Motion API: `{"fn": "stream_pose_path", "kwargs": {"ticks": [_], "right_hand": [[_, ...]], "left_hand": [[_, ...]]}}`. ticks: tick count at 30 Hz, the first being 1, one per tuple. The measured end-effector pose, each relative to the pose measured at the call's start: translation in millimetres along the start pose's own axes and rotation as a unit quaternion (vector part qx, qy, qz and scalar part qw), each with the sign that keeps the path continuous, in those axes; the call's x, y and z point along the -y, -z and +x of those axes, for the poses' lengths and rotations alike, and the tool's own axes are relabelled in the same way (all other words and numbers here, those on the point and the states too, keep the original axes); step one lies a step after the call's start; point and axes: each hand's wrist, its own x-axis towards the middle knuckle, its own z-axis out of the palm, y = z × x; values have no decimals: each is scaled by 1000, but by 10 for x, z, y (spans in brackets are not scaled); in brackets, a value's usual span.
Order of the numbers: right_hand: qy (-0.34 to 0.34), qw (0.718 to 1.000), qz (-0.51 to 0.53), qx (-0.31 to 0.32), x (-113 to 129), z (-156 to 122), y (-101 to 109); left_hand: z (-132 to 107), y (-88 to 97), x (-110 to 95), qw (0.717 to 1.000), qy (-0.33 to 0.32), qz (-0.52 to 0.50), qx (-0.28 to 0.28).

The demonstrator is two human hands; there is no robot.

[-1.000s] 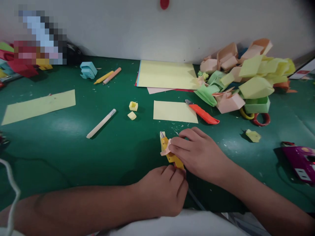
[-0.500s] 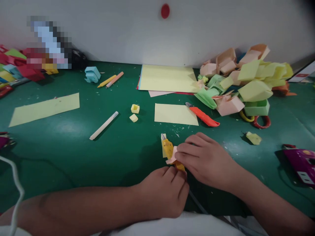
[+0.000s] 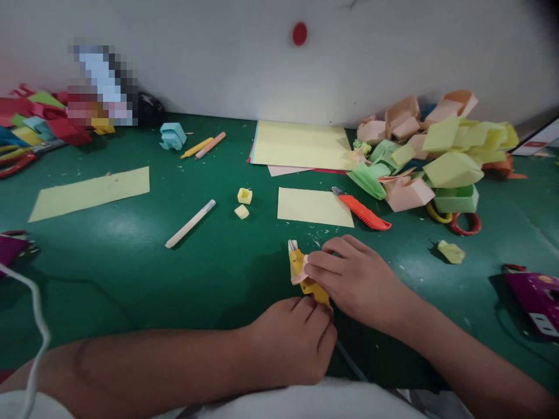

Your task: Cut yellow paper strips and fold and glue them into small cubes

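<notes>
Near the table's front edge, my left hand (image 3: 301, 337) is closed around the handle of a yellow glue gun (image 3: 322, 295). Its metal nozzle points away from me, over a narrow yellow paper strip (image 3: 292, 269). My right hand (image 3: 356, 279) pinches a small pink piece of paper (image 3: 302, 272) against the side of the gun; the fingertips are partly hidden. Beyond the hands lies a pale yellow paper rectangle (image 3: 305, 205), with a red utility knife (image 3: 364, 212) resting over its right edge. Two tiny yellow folded paper pieces (image 3: 244, 196) sit to the left of it.
A white stick (image 3: 191, 224) and a long paper strip (image 3: 89, 194) lie left. Stacked sheets (image 3: 302, 142) are at the wall, with folded paper boxes (image 3: 452, 169) and red-handled scissors (image 3: 465, 224) to the right. Purple devices (image 3: 533, 297) stand at both sides; a white cord (image 3: 38, 320) crosses the left.
The view has shifted slightly, so everything on the table sits a little lower and further right. My right hand and the pink paper have moved slightly left along the glue gun.
</notes>
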Motion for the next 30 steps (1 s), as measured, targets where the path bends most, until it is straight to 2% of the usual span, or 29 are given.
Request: {"fn": "stream_pose_path", "kwargs": {"ticks": [4, 8, 13, 15, 17, 19, 23, 30], "right_hand": [[8, 1000, 7, 18, 22, -37, 92], [-10, 998, 57, 5, -32, -74, 107], [-54, 983, 148, -91, -165, -114, 160], [-61, 980, 148, -122, -177, -98, 167], [-58, 983, 123, -127, -150, -56, 137], [-28, 991, 74, -105, -103, 5, 78], [59, 998, -6, -22, -37, 113, -21], [60, 996, -15, 66, 26, 105, 52]], "left_hand": [[-19, -14, -3, 1000, -3, 10, -1], [-39, -20, -5, 1000, -8, 15, 4], [-25, -2, 3, 1000, -14, 16, 3], [-18, 1, 4, 1000, -14, 23, 0], [-15, -3, 2, 999, -15, 27, 6], [-19, -14, -3, 1000, -11, 24, 7], [-28, -37, -10, 1000, -1, 17, -7], [-5, -28, 2, 1000, 8, 9, -28]]}}
